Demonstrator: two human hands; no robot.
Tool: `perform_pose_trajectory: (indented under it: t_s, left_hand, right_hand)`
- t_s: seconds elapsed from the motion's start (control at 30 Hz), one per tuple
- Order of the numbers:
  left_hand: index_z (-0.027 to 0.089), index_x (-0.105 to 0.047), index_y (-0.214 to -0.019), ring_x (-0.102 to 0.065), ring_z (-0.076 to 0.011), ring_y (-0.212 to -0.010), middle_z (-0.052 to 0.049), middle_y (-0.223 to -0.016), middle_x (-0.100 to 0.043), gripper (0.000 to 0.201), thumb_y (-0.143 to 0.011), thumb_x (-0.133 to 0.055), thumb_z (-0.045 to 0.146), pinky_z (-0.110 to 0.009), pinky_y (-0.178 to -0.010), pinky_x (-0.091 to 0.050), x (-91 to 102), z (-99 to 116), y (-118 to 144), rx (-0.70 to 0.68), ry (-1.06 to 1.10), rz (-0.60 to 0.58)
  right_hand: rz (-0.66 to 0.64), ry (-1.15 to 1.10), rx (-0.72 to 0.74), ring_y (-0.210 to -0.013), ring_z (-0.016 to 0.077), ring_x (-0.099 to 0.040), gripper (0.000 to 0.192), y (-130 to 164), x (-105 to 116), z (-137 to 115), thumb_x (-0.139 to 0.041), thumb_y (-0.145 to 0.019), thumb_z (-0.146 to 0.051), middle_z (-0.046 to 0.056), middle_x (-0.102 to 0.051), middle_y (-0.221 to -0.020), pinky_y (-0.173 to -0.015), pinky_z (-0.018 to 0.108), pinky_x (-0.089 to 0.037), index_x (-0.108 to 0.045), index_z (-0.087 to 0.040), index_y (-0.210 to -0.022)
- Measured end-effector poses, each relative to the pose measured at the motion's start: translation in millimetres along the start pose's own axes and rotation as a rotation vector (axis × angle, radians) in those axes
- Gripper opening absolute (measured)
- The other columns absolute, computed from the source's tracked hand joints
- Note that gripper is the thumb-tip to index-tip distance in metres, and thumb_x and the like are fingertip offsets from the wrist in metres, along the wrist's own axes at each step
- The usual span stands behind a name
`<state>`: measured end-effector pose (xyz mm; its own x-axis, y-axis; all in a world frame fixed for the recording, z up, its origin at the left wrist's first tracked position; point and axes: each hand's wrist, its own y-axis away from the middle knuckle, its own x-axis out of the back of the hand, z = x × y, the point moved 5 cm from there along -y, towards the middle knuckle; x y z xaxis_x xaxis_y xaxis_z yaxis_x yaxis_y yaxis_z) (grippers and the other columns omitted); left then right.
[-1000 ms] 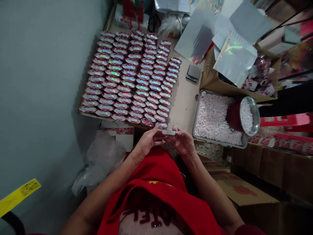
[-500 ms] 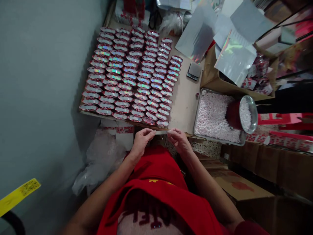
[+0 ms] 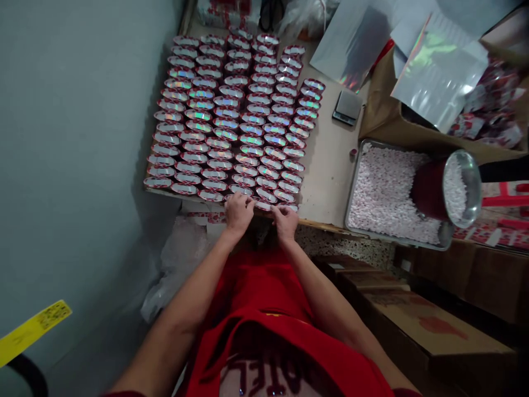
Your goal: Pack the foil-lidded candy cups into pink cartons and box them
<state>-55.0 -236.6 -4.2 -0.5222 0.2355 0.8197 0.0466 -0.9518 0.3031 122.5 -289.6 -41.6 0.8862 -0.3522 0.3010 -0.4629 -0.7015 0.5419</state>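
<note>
My left hand (image 3: 238, 215) and my right hand (image 3: 285, 223) are at the table's front edge, fingers pinched, one at each end of a narrow white strip (image 3: 263, 206). The strip lies over the top of a front-row packet; whether it sticks to it I cannot tell. Red-edged packets (image 3: 225, 133) stand upright in several close columns, their oval tops showing white strips, some with a rainbow sheen. Other front-row packets are right beside my fingertips, and my left fingers partly hide one.
On the table's right are a small scale (image 3: 347, 106) and a metal tray (image 3: 350, 207) of pale pellets with a metal cup (image 3: 475, 190) lying in it. Behind stands a cardboard box (image 3: 382, 118) under shiny sheets (image 3: 444, 71). Cartons (image 3: 438, 322) are at lower right; a wall (image 3: 82, 138) borders the left.
Both hands have moved forward from in front of the table edge, bringing the white strip onto a front-row packet. The view has shifted slightly.
</note>
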Motion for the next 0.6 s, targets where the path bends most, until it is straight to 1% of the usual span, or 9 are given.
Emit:
perform_pose_trajectory:
  t_s: [0.1, 0.2, 0.3, 0.43, 0.6]
  left_hand:
    - [0.020, -0.075, -0.091, -0.062, -0.0301, -0.114, -0.011, -0.111, -0.073, 0.012, -0.097, -0.069, 0.029, -0.040, -0.096, -0.043, -6.5, -3.1, -13.9, -0.020, -0.084, -0.028]
    - [0.021, -0.075, -0.094, -0.061, -0.0297, -0.114, -0.011, -0.113, -0.072, 0.013, -0.098, -0.069, 0.031, -0.039, -0.092, -0.043, -9.6, -5.9, -19.1, -0.038, -0.109, -0.046]
    - [0.021, -0.075, -0.094, -0.061, -0.0293, -0.113, -0.011, -0.113, -0.072, 0.014, -0.098, -0.069, 0.033, -0.039, -0.090, -0.042, -10.4, -7.1, -20.5, -0.050, -0.111, -0.053]
    - [0.021, -0.075, -0.093, -0.062, -0.0291, -0.113, -0.010, -0.112, -0.072, 0.013, -0.098, -0.070, 0.032, -0.038, -0.089, -0.043, -9.7, -6.5, -21.0, -0.059, -0.105, -0.053]
    - [0.021, -0.074, -0.093, -0.062, -0.0298, -0.113, -0.010, -0.111, -0.072, 0.011, -0.098, -0.070, 0.030, -0.039, -0.089, -0.043, -8.5, -6.9, -20.0, -0.067, -0.111, -0.043]
  right_hand:
    - [0.034, 0.164, 0.036, -0.058, 0.0155, -0.057, 0.042, -11.9, -8.4, 5.7, -0.067, -0.075, -0.057, 0.001, -0.069, -0.068, -0.057, 0.027, -0.046, -0.075, -0.016, -0.080]
    - [0.057, 0.258, 0.055, -0.067, 0.0181, -0.062, 0.038, -11.3, -9.7, 11.3, -0.066, -0.079, -0.054, 0.003, -0.073, -0.072, -0.063, 0.027, -0.048, -0.077, -0.017, -0.081]
    - [0.080, 0.279, 0.047, -0.069, 0.0187, -0.063, 0.034, -6.1, -9.4, 13.9, -0.066, -0.079, -0.051, 0.002, -0.075, -0.074, -0.067, 0.027, -0.048, -0.077, -0.019, -0.080]
    - [0.116, 0.254, 0.045, -0.068, 0.0189, -0.064, 0.031, -3.7, -10.0, 12.3, -0.068, -0.079, -0.049, 0.002, -0.074, -0.073, -0.070, 0.028, -0.047, -0.076, -0.020, -0.079]
    - [0.101, 0.276, 0.032, -0.067, 0.0198, -0.064, 0.031, -7.2, -13.2, 13.2, -0.067, -0.081, -0.051, 0.001, -0.074, -0.071, -0.069, 0.029, -0.046, -0.076, -0.021, -0.079]
